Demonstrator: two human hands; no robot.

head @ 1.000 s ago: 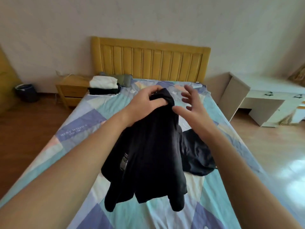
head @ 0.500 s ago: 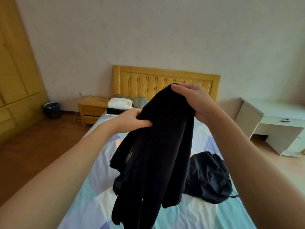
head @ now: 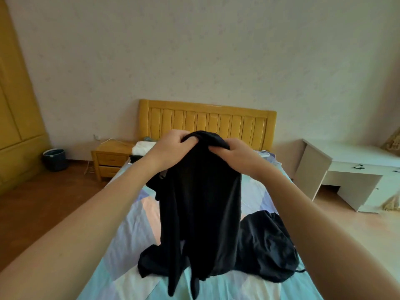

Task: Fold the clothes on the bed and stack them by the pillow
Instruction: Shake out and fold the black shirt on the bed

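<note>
A black garment [head: 201, 202] hangs in front of me over the bed [head: 134, 217], its lower end touching the sheet. My left hand [head: 171, 148] grips its top edge on the left. My right hand [head: 236, 154] grips the same edge on the right, the two hands close together. A second dark garment [head: 266, 245] lies crumpled on the bed to the right. A folded stack [head: 142, 148], white on top of black, sits at the head of the bed on the left. The pillow [head: 149, 139] is mostly hidden behind my hands.
A yellow wooden headboard [head: 207, 122] stands against the wall. A wooden nightstand [head: 110, 156] and a dark bin [head: 54, 159] are on the left, beside a yellow wardrobe [head: 13, 105]. A white desk [head: 350, 169] stands on the right.
My left hand has climbed to the garment's top edge beside the right hand. The garment now hangs straighter between both hands, and the view has tilted up.
</note>
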